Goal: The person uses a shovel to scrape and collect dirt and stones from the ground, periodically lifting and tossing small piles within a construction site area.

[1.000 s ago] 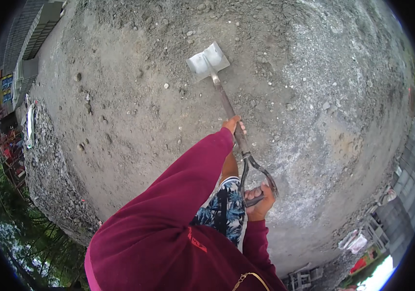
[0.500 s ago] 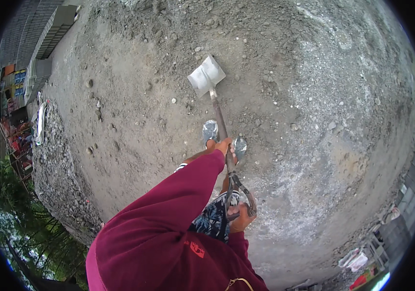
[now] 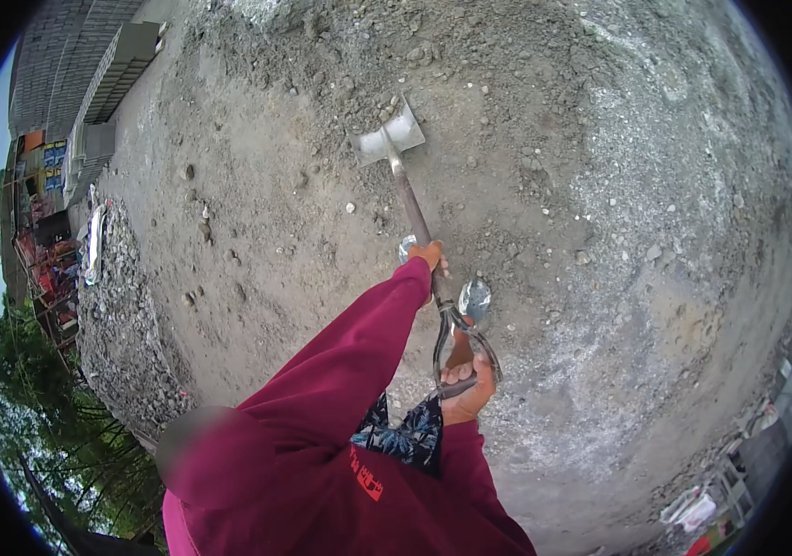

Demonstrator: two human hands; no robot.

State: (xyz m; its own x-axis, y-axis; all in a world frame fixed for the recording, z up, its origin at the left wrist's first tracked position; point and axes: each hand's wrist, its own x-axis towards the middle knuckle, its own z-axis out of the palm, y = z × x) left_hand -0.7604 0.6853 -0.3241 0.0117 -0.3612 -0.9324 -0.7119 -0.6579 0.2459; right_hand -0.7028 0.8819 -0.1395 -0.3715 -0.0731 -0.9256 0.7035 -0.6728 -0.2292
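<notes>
A shovel (image 3: 412, 204) with a pale metal blade and a long brown shaft slants away from me. Its blade rests at the edge of loose gravelly soil (image 3: 345, 107), with small lumps along its far edge. Midway down the shaft, my left hand (image 3: 429, 256) is wrapped round it. Nearer to my body, my right hand (image 3: 470, 391) grips the crossbar of the dark D-shaped handle. My right shoe (image 3: 475, 298), grey-white, stands to the right of the shaft. The left shoe (image 3: 406, 245) is mostly hidden behind my left hand and sleeve.
Rough, stony ground spreads around me, whitish on the right. Stacked grey blocks (image 3: 116, 69) stand at the far left, with a gravel heap (image 3: 132, 324) nearer. Trees (image 3: 30, 417) rise at the lower left. More blocks (image 3: 790, 398) and a white sack (image 3: 690, 510) lie at the right.
The shovel blade has pushed forward a little into the loose soil and tilted. Both hands have stayed on the shovel, and my right hand has moved forward with the handle.
</notes>
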